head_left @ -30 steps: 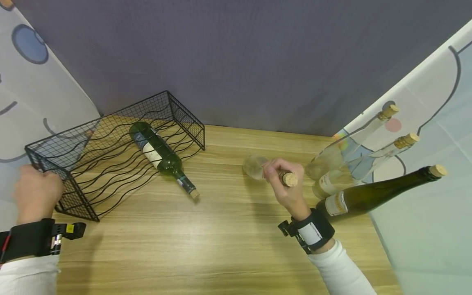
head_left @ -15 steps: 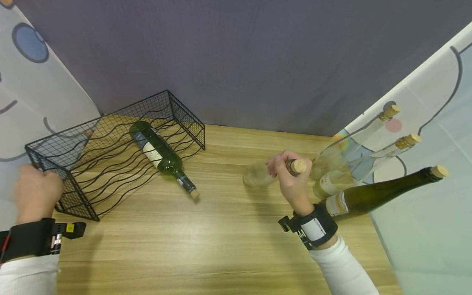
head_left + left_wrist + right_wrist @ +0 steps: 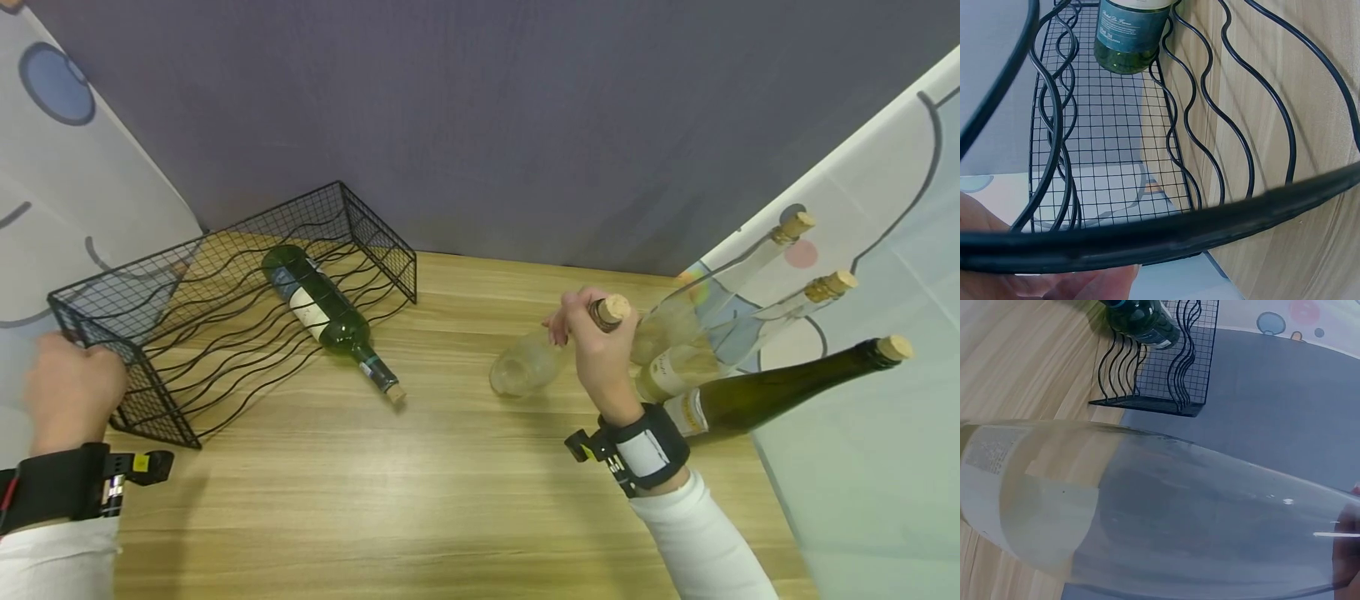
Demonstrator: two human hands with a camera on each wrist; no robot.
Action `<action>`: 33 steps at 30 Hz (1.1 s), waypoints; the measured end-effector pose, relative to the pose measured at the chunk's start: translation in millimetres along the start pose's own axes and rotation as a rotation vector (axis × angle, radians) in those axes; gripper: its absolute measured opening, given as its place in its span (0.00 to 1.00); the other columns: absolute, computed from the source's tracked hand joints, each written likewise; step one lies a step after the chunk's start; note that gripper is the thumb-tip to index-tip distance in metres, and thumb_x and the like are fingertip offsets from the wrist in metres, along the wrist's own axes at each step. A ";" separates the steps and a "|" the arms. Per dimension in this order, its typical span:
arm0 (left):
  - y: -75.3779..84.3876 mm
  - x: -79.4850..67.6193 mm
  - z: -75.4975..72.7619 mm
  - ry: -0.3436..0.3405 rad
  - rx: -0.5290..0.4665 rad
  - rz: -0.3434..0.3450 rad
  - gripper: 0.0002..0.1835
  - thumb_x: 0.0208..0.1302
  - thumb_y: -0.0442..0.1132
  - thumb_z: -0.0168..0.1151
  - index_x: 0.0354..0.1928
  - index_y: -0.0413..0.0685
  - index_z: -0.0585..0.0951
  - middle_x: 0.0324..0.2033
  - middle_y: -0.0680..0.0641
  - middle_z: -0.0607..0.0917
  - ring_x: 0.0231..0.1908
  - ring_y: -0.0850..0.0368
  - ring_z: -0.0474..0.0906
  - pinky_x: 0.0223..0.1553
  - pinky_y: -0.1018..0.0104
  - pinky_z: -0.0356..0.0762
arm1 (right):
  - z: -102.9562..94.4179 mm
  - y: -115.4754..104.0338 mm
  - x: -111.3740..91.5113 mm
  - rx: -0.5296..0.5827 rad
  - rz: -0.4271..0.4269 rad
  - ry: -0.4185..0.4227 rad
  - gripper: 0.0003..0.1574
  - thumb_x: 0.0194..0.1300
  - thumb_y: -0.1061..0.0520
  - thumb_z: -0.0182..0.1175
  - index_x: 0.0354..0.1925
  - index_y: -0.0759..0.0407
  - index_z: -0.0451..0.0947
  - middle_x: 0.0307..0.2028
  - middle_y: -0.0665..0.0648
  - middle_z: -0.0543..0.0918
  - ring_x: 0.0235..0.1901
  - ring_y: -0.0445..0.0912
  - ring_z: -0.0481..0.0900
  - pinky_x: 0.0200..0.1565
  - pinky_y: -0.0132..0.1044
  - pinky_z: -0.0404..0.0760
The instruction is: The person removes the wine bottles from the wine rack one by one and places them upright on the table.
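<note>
My left hand grips the near-left end of a black wire wine rack, its fingers around the frame. One green wine bottle with a cork lies in the rack, neck pointing toward the front right. My right hand holds a clear corked wine bottle by the neck. That bottle is tilted, base toward the left, and its cork shows above the hand. In the right wrist view the clear glass body spans the picture, with a pale label near its base.
To the right stand two clear corked bottles and a dark green corked bottle on the wooden table. A grey panel rises behind the table. Patterned white panels flank both sides.
My right hand has moved slightly right and away from me with the clear bottle, whose base has swung nearer and tilts more. My left hand and the rack stay in place.
</note>
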State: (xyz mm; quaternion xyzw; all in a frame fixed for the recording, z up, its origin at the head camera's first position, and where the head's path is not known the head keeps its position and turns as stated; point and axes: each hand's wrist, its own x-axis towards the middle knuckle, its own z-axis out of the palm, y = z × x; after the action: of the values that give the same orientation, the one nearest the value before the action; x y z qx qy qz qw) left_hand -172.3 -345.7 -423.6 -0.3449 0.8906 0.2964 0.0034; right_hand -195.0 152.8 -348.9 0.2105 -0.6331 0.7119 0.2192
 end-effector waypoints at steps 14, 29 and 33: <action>-1.6 4.6 -0.8 -0.002 0.013 0.007 0.32 0.69 0.36 0.25 0.69 0.18 0.47 0.60 0.13 0.60 0.60 0.17 0.58 0.53 0.29 0.61 | -0.2 3.3 11.7 -0.067 0.150 -0.027 0.16 0.63 0.68 0.57 0.19 0.58 0.72 0.12 0.51 0.76 0.13 0.44 0.75 0.33 0.38 0.83; -0.2 -0.1 0.6 0.011 0.018 0.018 0.31 0.70 0.37 0.26 0.68 0.16 0.49 0.56 0.12 0.62 0.57 0.16 0.61 0.49 0.29 0.63 | -3.1 17.4 21.1 -0.139 0.181 -0.079 0.15 0.65 0.65 0.60 0.22 0.54 0.72 0.14 0.48 0.77 0.17 0.41 0.78 0.32 0.37 0.83; 0.6 -0.9 -1.0 0.005 0.009 0.012 0.31 0.69 0.37 0.26 0.68 0.17 0.48 0.58 0.13 0.61 0.59 0.17 0.59 0.51 0.29 0.62 | -2.9 20.2 22.6 -0.120 0.173 -0.086 0.16 0.64 0.66 0.59 0.21 0.55 0.70 0.13 0.49 0.75 0.16 0.41 0.77 0.30 0.37 0.82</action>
State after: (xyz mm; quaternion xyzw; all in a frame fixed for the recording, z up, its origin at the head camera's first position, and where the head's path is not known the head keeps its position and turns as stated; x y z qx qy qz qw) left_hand -171.7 -345.4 -422.2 -0.3403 0.8940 0.2915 0.0011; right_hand -225.2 154.7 -352.5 0.1718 -0.6991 0.6795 0.1417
